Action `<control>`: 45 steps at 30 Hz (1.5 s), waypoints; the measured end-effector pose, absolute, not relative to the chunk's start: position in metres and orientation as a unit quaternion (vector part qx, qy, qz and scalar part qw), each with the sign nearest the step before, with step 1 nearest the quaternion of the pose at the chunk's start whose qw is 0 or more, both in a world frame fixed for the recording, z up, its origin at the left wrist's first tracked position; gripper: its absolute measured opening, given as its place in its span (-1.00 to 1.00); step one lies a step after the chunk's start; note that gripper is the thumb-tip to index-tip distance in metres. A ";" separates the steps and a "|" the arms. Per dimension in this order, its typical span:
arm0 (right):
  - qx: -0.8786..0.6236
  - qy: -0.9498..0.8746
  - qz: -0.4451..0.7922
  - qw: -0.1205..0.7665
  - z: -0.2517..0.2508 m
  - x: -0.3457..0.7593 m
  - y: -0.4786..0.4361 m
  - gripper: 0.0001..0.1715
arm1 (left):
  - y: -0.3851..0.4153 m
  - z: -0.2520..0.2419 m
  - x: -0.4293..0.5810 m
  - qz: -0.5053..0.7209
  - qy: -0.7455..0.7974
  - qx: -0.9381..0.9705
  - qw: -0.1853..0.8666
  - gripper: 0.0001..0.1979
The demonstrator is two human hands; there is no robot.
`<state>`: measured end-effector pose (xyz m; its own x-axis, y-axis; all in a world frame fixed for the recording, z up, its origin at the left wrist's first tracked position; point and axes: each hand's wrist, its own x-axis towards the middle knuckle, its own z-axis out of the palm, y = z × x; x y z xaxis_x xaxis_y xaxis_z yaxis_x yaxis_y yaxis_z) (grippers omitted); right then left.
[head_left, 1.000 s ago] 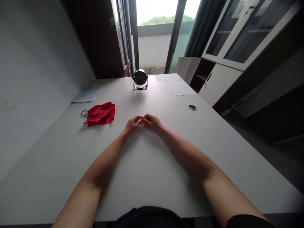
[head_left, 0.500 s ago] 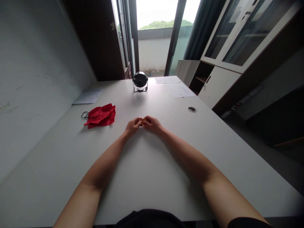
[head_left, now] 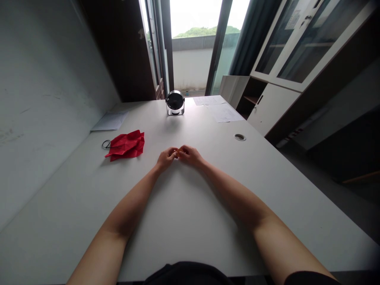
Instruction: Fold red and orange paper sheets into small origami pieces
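Observation:
My left hand [head_left: 166, 157] and my right hand [head_left: 190, 155] meet over the middle of the white table [head_left: 190, 213]. Between their closed fingertips is a small orange piece [head_left: 179, 150], pinched from both sides. Most of it is hidden by my fingers, so its kind cannot be made out. To the left of my left hand lies a crumpled red cloth-like bag [head_left: 127, 145] with a thin black cord loop [head_left: 106, 144] at its left end.
A round black device on a silver stand [head_left: 175, 103] is at the table's far side. Papers lie at the back right [head_left: 227, 113] and back left [head_left: 109, 120]. A cable-hole ring [head_left: 240, 137] sits near the right edge. A wall [head_left: 44, 99] borders the left.

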<state>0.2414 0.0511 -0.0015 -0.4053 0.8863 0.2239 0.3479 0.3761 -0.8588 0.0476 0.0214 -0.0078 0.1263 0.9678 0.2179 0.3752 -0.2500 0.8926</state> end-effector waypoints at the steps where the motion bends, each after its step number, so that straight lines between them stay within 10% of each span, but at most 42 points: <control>1: -0.410 -0.750 0.376 0.358 -0.002 0.241 0.051 -0.66 | 0.022 -0.009 0.048 0.427 0.505 0.665 0.346 -0.73; 45: -0.405 -0.754 0.369 0.363 -0.004 0.241 0.053 -0.69 | 0.021 -0.007 0.047 0.433 0.493 0.666 0.355 -0.74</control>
